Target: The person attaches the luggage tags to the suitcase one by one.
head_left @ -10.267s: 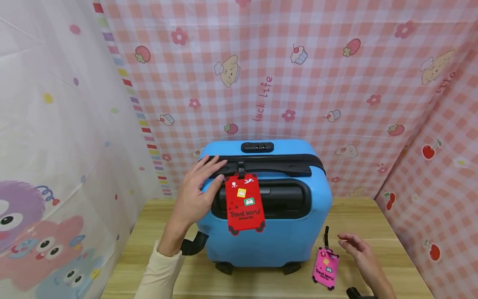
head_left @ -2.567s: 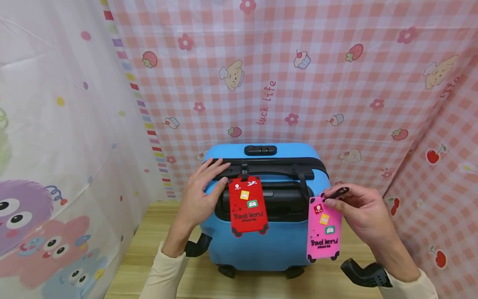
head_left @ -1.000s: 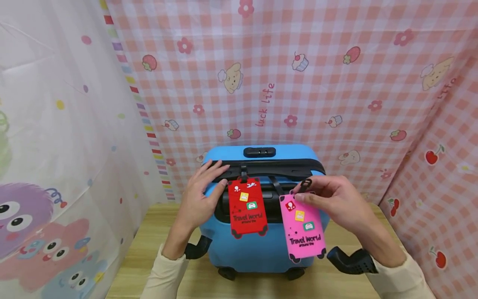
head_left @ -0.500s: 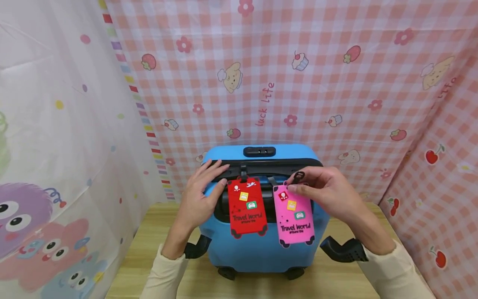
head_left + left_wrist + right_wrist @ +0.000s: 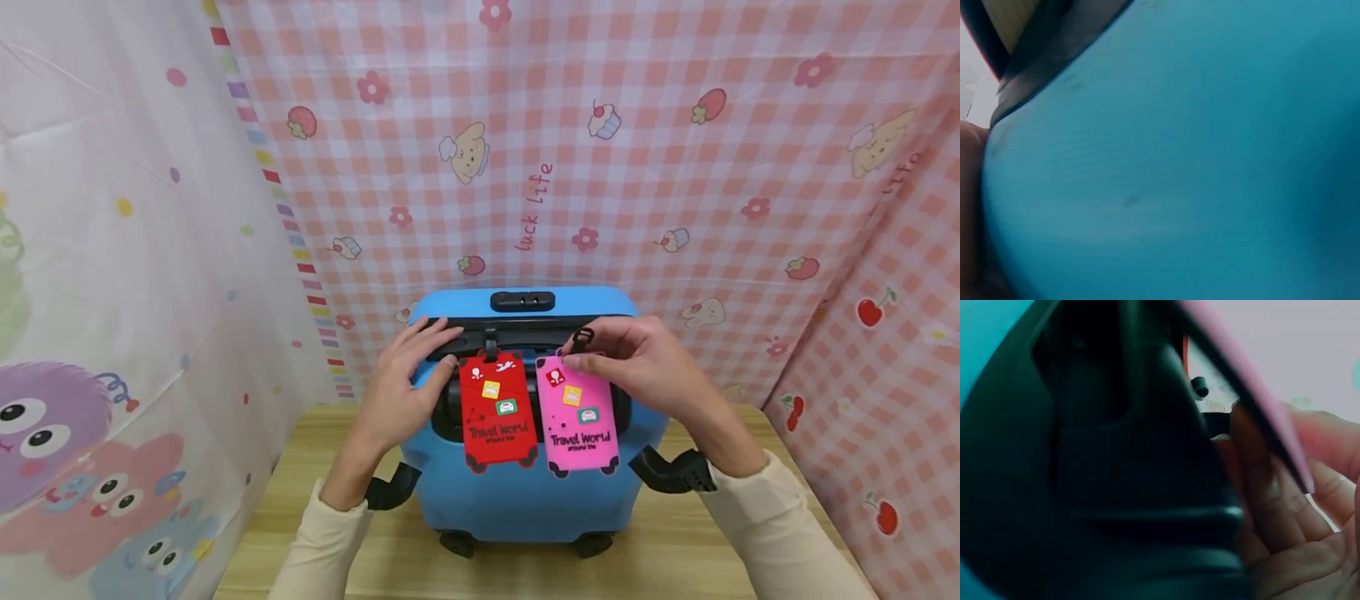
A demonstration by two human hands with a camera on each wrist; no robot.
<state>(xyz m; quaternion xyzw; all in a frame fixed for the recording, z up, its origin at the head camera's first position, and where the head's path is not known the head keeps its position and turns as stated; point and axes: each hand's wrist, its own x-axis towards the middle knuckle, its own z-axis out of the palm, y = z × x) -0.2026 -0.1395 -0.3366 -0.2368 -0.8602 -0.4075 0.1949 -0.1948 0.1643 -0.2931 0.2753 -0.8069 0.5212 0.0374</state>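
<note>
A blue suitcase stands upright with a black handle across its upper side. From that handle hangs a red luggage tag on a black strap. My left hand rests on the left end of the handle, fingers extended beside the red tag; the left wrist view shows mostly the blue shell. My right hand pinches a pink luggage tag at its top edge, where a black strap end sticks up. In the right wrist view, fingers lie behind the pink tag's edge.
A wooden tabletop bears the suitcase. A pink checked curtain hangs close behind it, with a white cartoon-print curtain on the left and another checked one on the right. A combination lock sits atop the case.
The pink tag, lying on the table at first, was picked up by my right hand, carried to the handle and moved left and up beside the red tag. My left hand stays on the handle.
</note>
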